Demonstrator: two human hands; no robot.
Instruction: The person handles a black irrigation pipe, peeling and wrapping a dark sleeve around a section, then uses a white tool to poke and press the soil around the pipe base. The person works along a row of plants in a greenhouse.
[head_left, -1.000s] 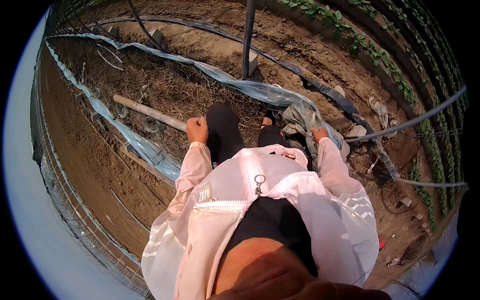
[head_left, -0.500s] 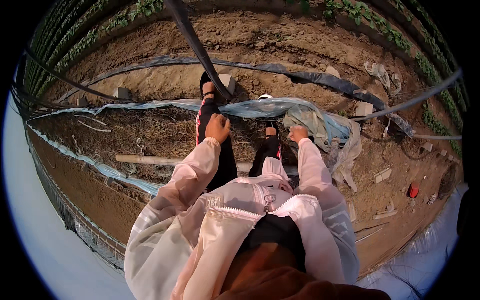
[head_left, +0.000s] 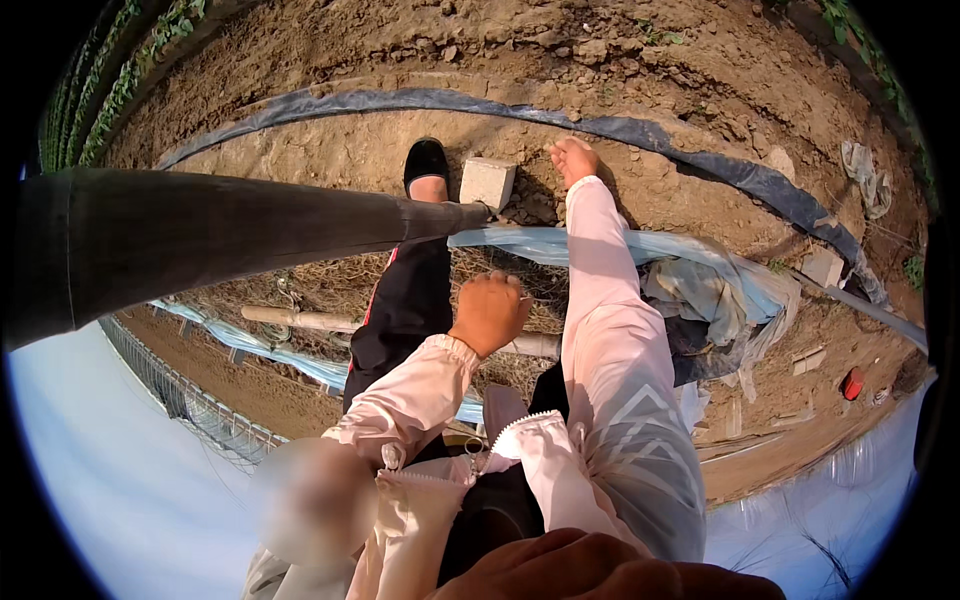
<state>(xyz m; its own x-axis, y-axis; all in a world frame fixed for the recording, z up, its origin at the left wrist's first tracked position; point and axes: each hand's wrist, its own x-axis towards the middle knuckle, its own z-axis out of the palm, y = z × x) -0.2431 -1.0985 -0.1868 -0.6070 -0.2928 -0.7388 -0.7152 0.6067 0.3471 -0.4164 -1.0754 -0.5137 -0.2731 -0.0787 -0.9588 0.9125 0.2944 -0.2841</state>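
Observation:
My left hand is in a loose fist in front of my body, above a trench-like strip of dry stalks. No object shows in its curled fingers. My right hand reaches far forward over bare soil, fingers bent inward, and nothing sticks out of it. Near it are a pale block and a sheet of light blue plastic, partly covered by my right sleeve. My left foot, in a black shoe, stands on the soil beside the block. The other foot is hidden.
A thick dark pole crosses from the left, its end by the block. Black plastic film runs along the soil ahead. Crumpled sheeting lies at right, a red object farther off. A bamboo pole spans the dry stalks.
My right hand has swung forward beyond the blue plastic, and my left hand has come rightward and lower. The view has moved forward, so the dark pole now looms large at left.

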